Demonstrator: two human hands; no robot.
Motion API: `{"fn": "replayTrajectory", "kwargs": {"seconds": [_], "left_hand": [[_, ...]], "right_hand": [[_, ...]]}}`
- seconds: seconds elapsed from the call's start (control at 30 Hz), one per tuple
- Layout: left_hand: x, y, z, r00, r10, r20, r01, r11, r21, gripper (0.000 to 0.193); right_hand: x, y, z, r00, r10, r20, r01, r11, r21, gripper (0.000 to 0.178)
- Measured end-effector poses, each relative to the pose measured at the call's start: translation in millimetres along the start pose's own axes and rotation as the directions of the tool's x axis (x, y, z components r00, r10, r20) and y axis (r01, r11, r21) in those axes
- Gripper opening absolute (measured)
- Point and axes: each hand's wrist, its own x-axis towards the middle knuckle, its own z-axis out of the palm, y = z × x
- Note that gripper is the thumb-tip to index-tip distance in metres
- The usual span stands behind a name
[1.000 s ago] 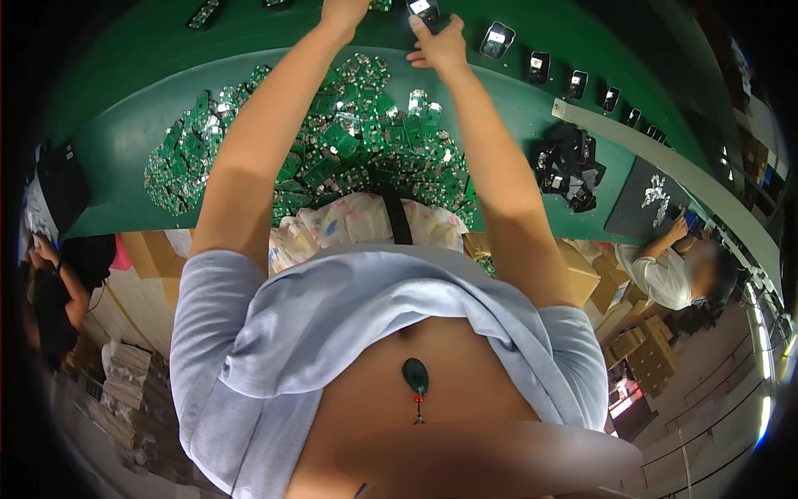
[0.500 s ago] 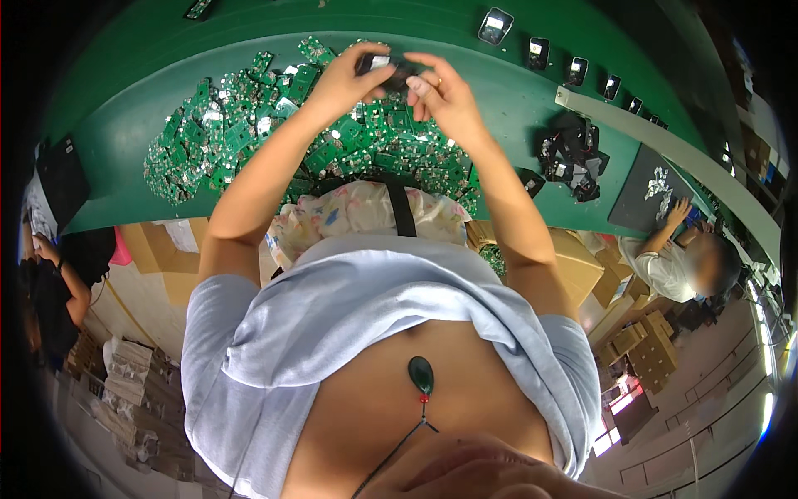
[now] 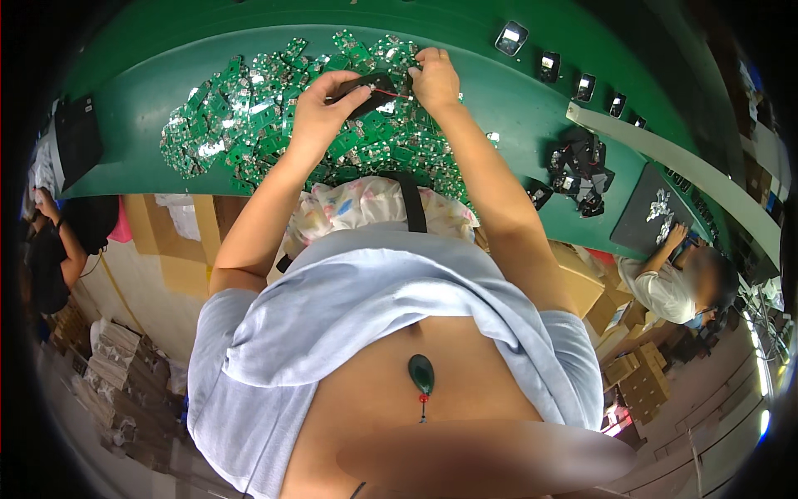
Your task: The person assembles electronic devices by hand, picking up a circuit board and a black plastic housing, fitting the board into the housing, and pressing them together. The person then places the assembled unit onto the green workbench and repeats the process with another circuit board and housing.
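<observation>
Over the pile of green circuit boards (image 3: pixel 266 104), my left hand (image 3: pixel 322 108) grips a black plastic housing (image 3: pixel 359 93) between thumb and fingers. A thin red wire (image 3: pixel 391 92) with a small white end runs from the housing toward the right. My right hand (image 3: pixel 437 81) is at the far right edge of the pile, apart from the housing. Its fingers are curled in and the fingertips meet the outermost boards; what they pinch, if anything, is hidden.
Several black devices with pale screens (image 3: pixel 511 38) stand in a row on the green far ledge. Black housings (image 3: pixel 579 170) lie heaped to the right, before a pale rail (image 3: pixel 665 133). A co-worker (image 3: pixel 669 283) works beside a dark mat (image 3: pixel 652 209); another person (image 3: pixel 62 249) is at far left.
My hands have moved apart. The left one has tilted the black housing, showing its red wire, and shifted left and lower. My right hand has let go of the housing and moved to the boards.
</observation>
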Motion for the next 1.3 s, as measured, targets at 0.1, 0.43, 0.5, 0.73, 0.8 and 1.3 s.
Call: {"fn": "replayTrajectory", "kwargs": {"seconds": [0.1, 0.43, 0.5, 0.73, 0.8, 1.3], "left_hand": [[-1, 0, 0, 1.000, -0.011, -0.002, 0.011, 1.000, -0.016, 0.023], [-15, 3, 12, 1.000, -0.001, 0.019, 0.006, 0.968, -0.249, 0.022], [-18, 0, 13, 0.999, 0.042, -0.027, -0.047, 0.968, -0.247, 0.027], [-37, 22, 29, 0.990, 0.136, 0.030, -0.129, 0.977, -0.172, 0.024], [-41, 26, 35, 0.978, 0.206, 0.027, -0.204, 0.978, -0.049, 0.022], [-63, 31, 51, 0.936, 0.337, 0.099, -0.340, 0.940, 0.016, 0.024]], "right_hand": [[-5, -4, 6, 0.979, -0.191, -0.075, 0.179, 0.974, -0.141, 0.031], [-7, 19, -1, 0.992, 0.079, -0.102, -0.016, 0.858, 0.514, 0.027], [-30, 7, -21, 0.987, 0.164, 0.004, -0.114, 0.668, 0.735, 0.027], [-107, -27, -90, 0.941, -0.109, 0.320, -0.338, -0.316, 0.887, 0.033], [-120, -33, -94, 0.932, -0.121, 0.341, -0.362, -0.336, 0.869, 0.035], [-154, -42, -106, 0.975, -0.044, 0.219, -0.218, 0.022, 0.976, 0.038]]}}
